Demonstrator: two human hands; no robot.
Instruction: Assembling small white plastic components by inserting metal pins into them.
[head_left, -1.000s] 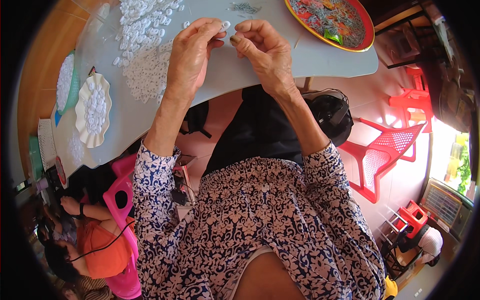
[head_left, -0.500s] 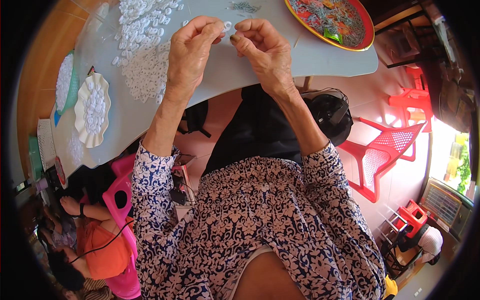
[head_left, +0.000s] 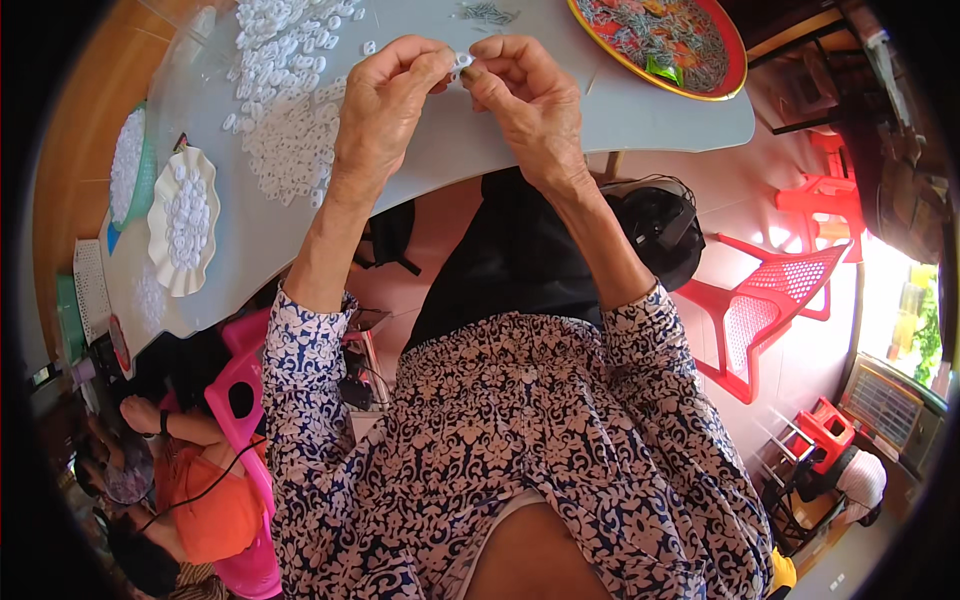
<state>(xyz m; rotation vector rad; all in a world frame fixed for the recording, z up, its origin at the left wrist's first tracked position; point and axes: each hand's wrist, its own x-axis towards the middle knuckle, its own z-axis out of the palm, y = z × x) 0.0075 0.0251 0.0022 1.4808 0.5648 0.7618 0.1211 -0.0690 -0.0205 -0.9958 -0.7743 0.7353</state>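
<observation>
Over the near edge of the grey table (head_left: 660,120), my two hands meet fingertip to fingertip. My left hand (head_left: 395,105) pinches a small white plastic piece (head_left: 461,61) with a hole in it. Thumb and fingers of my right hand (head_left: 535,105) close up against that piece; anything thin between them is too small to make out. Left of my hands lie a heap of white oval plastic pieces (head_left: 275,45) and a heap of flatter white pieces (head_left: 290,145). Beyond my right hand lies a small pile of thin grey metal pins (head_left: 487,13).
A round red tray (head_left: 738,75) with a gold rim holds many metal pins and a green packet (head_left: 665,70). At left stand a scalloped white dish (head_left: 158,225) and a green basket (head_left: 148,180) of white pieces. A red chair (head_left: 770,310) stands right; a person in orange (head_left: 215,505) sits lower left.
My right fingertips have closed the small gap to my left hand and now touch the white piece. The arms have hardly moved.
</observation>
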